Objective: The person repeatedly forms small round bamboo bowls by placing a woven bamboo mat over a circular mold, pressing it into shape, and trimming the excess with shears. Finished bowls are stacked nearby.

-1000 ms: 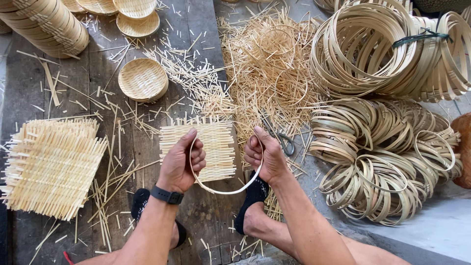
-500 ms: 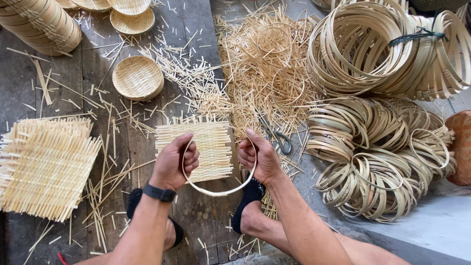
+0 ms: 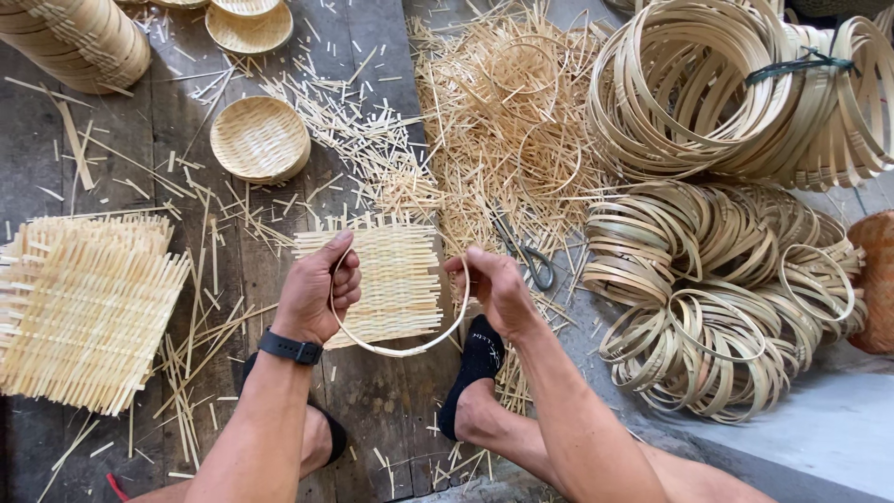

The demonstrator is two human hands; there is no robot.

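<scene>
My left hand (image 3: pixel 319 287) and my right hand (image 3: pixel 495 291) each grip one side of a thin bamboo ring (image 3: pixel 400 349), held over a small square woven bamboo mat (image 3: pixel 396 276) that lies on the dark plank floor. The ring's near arc curves between my wrists; its far side is hidden by my fingers. A black watch sits on my left wrist. My two feet in black socks rest just below the mat.
Scissors (image 3: pixel 527 254) lie right of the mat amid loose bamboo slivers (image 3: pixel 503 121). Heaps of bamboo rings (image 3: pixel 726 289) fill the right side. A larger woven mat (image 3: pixel 84 307) lies at left, a small finished basket (image 3: pixel 259 138) and stacked baskets (image 3: pixel 79 37) beyond.
Both hands have lifted the ring slightly and drawn it nearer over the mat; the right hand has shifted its grip on the rim.
</scene>
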